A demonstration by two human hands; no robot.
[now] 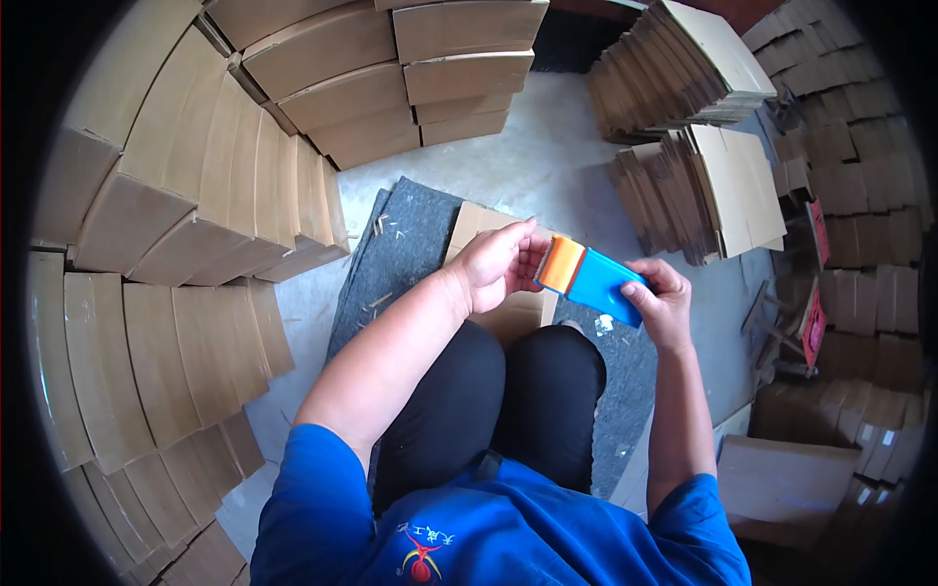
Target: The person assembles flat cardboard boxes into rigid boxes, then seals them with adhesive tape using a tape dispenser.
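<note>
- Head view: the right hand (662, 301) pinches the near, right end of the blue-and-orange tool (606, 286) between thumb and fingers.
- The tool slants from there to its orange end, far and left, beside the left hand (496, 266) (the nearer hand to that end).
- The left hand's fingers curl loosely; whether they touch or grip it, I cannot tell.
- Cardboard (473, 220) lies beyond and below the left hand.
</note>
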